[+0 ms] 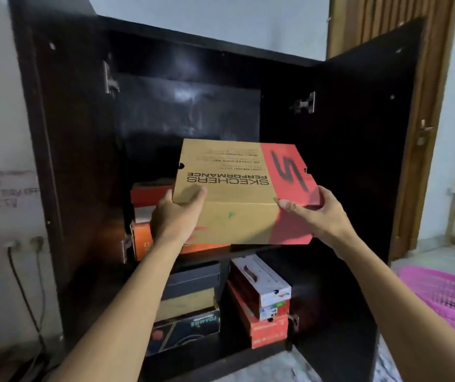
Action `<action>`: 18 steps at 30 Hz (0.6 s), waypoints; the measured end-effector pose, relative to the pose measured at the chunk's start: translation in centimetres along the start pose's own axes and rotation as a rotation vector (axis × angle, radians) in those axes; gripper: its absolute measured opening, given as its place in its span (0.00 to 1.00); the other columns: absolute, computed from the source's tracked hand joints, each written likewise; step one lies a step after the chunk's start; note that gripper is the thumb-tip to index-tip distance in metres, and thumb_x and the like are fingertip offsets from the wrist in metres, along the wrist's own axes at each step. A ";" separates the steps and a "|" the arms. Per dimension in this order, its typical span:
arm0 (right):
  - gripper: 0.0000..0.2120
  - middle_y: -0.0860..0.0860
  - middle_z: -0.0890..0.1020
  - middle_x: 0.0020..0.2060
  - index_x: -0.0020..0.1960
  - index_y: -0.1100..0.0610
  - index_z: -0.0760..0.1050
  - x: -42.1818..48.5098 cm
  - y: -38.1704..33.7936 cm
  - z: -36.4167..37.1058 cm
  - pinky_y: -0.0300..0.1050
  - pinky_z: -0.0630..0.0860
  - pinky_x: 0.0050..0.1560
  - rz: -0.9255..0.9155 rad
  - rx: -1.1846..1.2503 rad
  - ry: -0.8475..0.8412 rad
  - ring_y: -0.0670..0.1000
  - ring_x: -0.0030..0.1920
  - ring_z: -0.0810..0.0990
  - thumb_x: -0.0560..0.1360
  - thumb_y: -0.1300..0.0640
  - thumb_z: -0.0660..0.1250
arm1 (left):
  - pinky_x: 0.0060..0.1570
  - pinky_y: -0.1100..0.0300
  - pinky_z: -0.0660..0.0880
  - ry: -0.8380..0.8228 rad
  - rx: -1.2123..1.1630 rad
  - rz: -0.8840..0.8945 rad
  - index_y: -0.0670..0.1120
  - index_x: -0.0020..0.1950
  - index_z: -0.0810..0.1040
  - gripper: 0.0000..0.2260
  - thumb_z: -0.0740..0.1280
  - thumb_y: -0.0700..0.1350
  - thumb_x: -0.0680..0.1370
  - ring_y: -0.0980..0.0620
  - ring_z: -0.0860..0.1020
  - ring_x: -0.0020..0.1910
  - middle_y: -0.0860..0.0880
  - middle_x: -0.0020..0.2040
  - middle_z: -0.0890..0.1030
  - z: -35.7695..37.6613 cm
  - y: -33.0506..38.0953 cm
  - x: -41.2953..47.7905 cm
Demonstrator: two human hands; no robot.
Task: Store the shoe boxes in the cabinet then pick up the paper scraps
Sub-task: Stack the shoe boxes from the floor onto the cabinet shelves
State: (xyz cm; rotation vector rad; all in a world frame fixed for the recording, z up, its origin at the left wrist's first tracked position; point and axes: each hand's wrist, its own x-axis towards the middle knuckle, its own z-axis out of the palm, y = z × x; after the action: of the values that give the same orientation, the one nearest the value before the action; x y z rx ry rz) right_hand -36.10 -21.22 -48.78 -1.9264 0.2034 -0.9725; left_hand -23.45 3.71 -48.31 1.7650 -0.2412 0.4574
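At the cabinet (77, 133), left hand (176, 216), right hand (322, 216) gripping shoe box (234, 188) ends, fingers hidden behind it.

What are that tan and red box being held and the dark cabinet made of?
The shoe box looks like matte cardboard: plain brown surface, printed lettering, folded edges, a tab slot in the lid. The cabinet seems to be wood board with a dark glossy finish, laminate or varnish I cannot tell; its back panel reflects light. Its hinges look like bare metal.

One camera sits on the person's head. It looks forward, a bit down, close to the cabinet (187, 111).
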 end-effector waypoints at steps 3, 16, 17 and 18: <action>0.53 0.45 0.80 0.57 0.70 0.50 0.68 3.6 -2.3 2.6 0.48 0.80 0.54 -0.031 -0.006 -0.032 0.47 0.56 0.80 0.52 0.27 0.77 | 0.54 0.51 0.79 0.117 -0.050 -0.018 0.53 0.61 0.78 0.32 0.67 0.71 0.65 0.45 0.81 0.52 0.51 0.56 0.82 -0.8 0.8 3.6; 0.55 0.47 0.78 0.62 0.73 0.51 0.67 20.8 -1.0 15.4 0.49 0.75 0.65 -0.041 -0.025 -0.166 0.50 0.62 0.78 0.54 0.27 0.77 | 0.52 0.43 0.80 0.379 -0.227 -0.144 0.52 0.65 0.74 0.32 0.70 0.66 0.66 0.42 0.80 0.55 0.47 0.59 0.80 2.4 -2.2 18.4; 0.53 0.48 0.77 0.64 0.74 0.51 0.65 21.6 -0.4 16.4 0.48 0.73 0.66 -0.042 -0.021 -0.172 0.51 0.64 0.77 0.57 0.30 0.78 | 0.54 0.43 0.79 0.391 -0.248 -0.151 0.49 0.68 0.71 0.32 0.71 0.62 0.69 0.42 0.79 0.58 0.45 0.62 0.78 2.7 -2.6 19.6; 0.50 0.49 0.76 0.65 0.75 0.52 0.63 22.4 0.2 17.3 0.46 0.72 0.67 -0.041 -0.016 -0.171 0.51 0.65 0.75 0.61 0.34 0.78 | 0.57 0.43 0.77 0.412 -0.250 -0.160 0.47 0.70 0.70 0.32 0.72 0.59 0.71 0.40 0.77 0.61 0.43 0.64 0.76 3.0 -3.0 20.6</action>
State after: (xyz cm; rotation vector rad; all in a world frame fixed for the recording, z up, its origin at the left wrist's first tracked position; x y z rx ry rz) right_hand -8.88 -21.00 -41.03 -2.0237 0.0739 -0.8298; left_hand -3.18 3.19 -42.68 1.3974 0.1296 0.6329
